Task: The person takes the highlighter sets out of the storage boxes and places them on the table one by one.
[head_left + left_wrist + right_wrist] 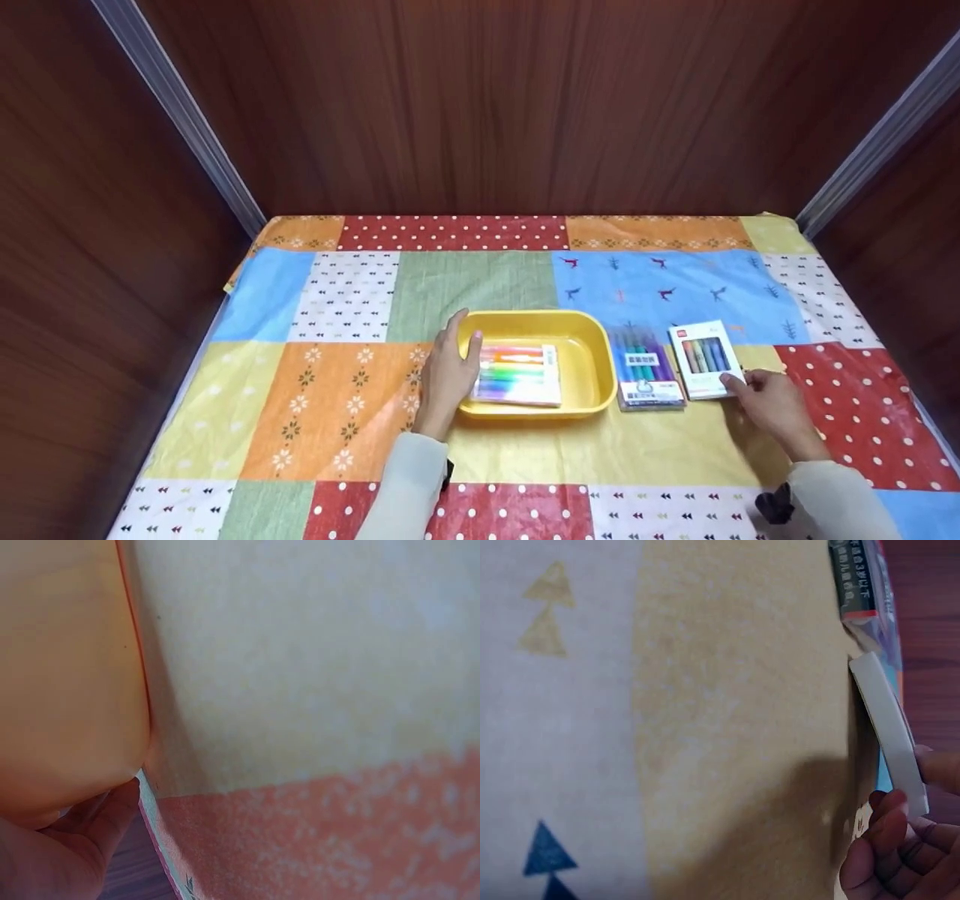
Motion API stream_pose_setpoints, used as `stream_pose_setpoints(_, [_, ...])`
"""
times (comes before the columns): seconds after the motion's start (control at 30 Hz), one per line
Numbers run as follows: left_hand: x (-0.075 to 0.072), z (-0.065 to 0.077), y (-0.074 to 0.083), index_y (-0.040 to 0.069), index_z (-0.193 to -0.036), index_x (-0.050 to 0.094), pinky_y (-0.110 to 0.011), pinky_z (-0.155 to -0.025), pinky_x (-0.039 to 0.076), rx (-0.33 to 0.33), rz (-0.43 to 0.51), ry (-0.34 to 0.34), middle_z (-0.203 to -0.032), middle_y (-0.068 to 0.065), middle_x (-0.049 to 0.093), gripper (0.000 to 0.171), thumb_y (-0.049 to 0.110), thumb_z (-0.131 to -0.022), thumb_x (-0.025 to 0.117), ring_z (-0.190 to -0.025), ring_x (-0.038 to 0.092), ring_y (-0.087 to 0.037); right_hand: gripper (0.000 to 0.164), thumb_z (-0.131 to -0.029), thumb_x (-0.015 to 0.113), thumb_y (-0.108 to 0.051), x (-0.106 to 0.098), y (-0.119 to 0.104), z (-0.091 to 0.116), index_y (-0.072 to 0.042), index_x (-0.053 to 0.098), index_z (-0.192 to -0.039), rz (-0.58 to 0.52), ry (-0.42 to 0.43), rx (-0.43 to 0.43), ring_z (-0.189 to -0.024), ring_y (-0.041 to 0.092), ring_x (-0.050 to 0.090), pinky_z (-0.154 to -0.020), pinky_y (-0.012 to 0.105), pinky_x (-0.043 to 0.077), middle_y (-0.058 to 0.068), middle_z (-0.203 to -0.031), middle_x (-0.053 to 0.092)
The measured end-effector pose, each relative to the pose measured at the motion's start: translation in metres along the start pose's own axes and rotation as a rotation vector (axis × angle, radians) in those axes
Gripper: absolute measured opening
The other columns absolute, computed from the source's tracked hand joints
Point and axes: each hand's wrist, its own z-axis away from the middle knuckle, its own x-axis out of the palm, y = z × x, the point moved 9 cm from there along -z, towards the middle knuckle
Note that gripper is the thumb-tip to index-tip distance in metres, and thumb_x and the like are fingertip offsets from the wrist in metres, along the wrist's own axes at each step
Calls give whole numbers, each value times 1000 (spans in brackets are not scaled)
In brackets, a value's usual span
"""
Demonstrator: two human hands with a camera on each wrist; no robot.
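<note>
A yellow plastic basin (583, 367) stands near the middle of the table. My left hand (448, 375) grips its left side, thumb at the inside of the rim and fingers around the outer wall. Inside the basin lies a clear-fronted pack of bright pens (517, 375). On the right, my right hand (774, 406) pinches the lower right corner of a white windowed box of coloured pens (705, 356). In the right wrist view that box (889, 731) shows its narrow edge, tilted, between thumb and fingers.
A clear pack of green and purple pens (649, 371) lies between the basin and the white box. A patchwork tablecloth (330, 405) covers the table. Brown wood-look panels (480, 105) rise at the back and both sides.
</note>
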Motion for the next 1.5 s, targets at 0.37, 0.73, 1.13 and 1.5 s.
stream_pose_setpoints(0.37, [3, -2, -2, 32, -152, 42, -56, -88, 53, -22, 14, -15, -143, -12, 59, 50, 45, -104, 49, -120, 63, -39, 50, -102, 56, -40, 0, 4, 1, 9, 59, -113, 5, -30, 19, -74, 19, 61, -61, 27, 49, 11, -87, 69])
stream_pose_setpoints(0.73, [-1, -3, -2, 30, -151, 43, -57, -90, 52, -17, 36, -4, -147, -11, 57, 49, 43, -104, 50, -124, 61, -39, 43, -98, 61, -39, -1, -5, 5, 3, 54, -101, 82, -3, -11, -69, 20, 57, -58, 27, 48, 11, -84, 63])
stream_pose_setpoints(1.13, [2, -2, -2, 29, -151, 43, -58, -92, 51, -16, 36, -8, -148, -12, 56, 49, 43, -104, 50, -125, 60, -40, 46, -99, 58, -42, -3, -3, 7, 4, 55, -102, 73, -28, 11, -69, 19, 58, -59, 29, 47, 11, -80, 66])
stream_pose_setpoints(1.5, [1, -1, -3, 29, -151, 43, -57, -90, 52, -13, 31, -6, -147, -11, 56, 50, 44, -104, 49, -125, 61, -40, 47, -100, 56, -40, -8, -27, 14, 6, 57, -108, 66, 4, -63, -64, 17, 61, -56, 29, 47, 10, -79, 66])
